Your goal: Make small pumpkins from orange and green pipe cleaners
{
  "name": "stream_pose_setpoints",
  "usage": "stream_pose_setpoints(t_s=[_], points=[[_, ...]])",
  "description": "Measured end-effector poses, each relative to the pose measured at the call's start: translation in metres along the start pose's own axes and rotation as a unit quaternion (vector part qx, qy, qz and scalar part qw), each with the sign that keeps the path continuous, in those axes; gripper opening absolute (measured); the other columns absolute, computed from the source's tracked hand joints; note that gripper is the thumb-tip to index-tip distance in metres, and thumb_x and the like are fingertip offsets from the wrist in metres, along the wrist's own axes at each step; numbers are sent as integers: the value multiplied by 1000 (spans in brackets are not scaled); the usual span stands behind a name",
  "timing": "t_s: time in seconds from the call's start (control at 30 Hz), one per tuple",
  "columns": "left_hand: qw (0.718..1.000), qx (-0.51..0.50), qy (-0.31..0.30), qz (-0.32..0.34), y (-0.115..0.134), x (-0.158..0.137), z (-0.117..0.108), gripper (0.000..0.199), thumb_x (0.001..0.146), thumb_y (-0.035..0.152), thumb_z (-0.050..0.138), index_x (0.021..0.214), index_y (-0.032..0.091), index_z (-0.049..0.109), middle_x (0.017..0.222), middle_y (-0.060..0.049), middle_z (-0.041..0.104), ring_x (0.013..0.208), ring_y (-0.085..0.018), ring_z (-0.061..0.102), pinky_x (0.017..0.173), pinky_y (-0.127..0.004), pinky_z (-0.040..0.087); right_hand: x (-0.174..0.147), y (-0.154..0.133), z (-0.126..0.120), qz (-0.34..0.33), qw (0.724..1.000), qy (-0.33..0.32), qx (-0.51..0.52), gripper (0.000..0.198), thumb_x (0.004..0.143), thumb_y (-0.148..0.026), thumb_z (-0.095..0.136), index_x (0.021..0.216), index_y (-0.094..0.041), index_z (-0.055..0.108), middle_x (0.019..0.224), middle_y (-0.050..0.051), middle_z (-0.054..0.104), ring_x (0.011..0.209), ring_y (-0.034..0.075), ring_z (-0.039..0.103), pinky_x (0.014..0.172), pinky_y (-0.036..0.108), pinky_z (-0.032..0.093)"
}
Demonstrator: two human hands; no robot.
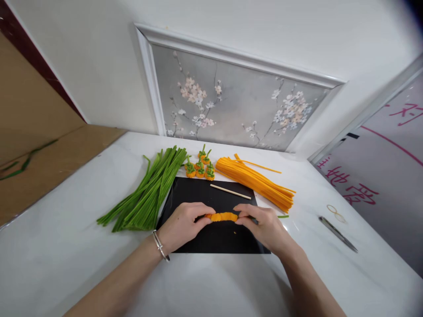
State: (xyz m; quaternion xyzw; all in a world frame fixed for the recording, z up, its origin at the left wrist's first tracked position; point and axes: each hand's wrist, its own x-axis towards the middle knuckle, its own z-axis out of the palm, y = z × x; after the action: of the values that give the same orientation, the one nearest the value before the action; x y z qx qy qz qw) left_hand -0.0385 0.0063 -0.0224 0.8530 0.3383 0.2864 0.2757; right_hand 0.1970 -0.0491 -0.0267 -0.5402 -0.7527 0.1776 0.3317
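Note:
Between my two hands stretches a short coiled orange pipe cleaner (224,217), held level just above a black mat (211,242). My left hand (188,222) pinches its left end between thumb and fingers; a silver bracelet circles that wrist. At the other end, my right hand (261,222) grips it in the same way. A green stem (283,216) shows just beyond the right hand; I cannot tell whether it is held. Behind the hands, a thin pale wooden stick (230,191) lies across the mat.
Green pipe cleaners (148,198) are heaped left of the mat, orange pipe cleaners (257,180) right of it. Several small orange-and-green pumpkin-like pieces (200,167) stand behind. Metal tweezers (339,234) and elastic-looking loops (336,213) lie far right. A framed floral panel (231,97) backs the table.

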Motion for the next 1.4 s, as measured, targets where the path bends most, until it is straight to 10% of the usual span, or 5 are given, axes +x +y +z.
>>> stream_pose_setpoints(t_s=[0.37,0.57,0.83,1.1,1.4], points=[[999,-5,-37,-20,5,-1,7,26,87,19,53,109,22,66,105,-3,72,92,-18,66,83,-28,49,0,-2,10,-88,993,58,-49,23,90,-22,55,112,-23,62,91,3,72,81,18,67,77,31,55],[991,-58,52,-111,1,2,0,23,87,25,53,102,20,68,102,-3,73,91,-20,66,83,-29,49,-2,3,2,-66,989,99,-83,25,92,-23,51,116,-23,61,95,5,71,82,20,67,76,35,54],[961,-210,91,-157,2,4,1,19,83,29,61,98,19,69,100,-4,70,90,-18,62,80,-26,47,-5,-6,-2,-102,987,-88,86,37,94,-10,37,109,-25,67,90,3,68,77,13,66,71,25,56],[710,-641,0,-293,16,2,-2,20,90,25,56,106,14,63,81,-5,59,53,-4,45,38,-10,26,-1,-2,5,-146,985,91,-29,30,92,-15,52,119,-21,63,102,11,62,90,19,63,74,32,56],[588,-753,1,-296,21,-2,13,26,88,8,58,113,13,62,95,-8,64,77,-9,66,72,-17,55,-9,-26,14,-312,935,167,-31,46,87,-4,56,130,-20,54,112,11,68,104,23,65,86,39,58]])
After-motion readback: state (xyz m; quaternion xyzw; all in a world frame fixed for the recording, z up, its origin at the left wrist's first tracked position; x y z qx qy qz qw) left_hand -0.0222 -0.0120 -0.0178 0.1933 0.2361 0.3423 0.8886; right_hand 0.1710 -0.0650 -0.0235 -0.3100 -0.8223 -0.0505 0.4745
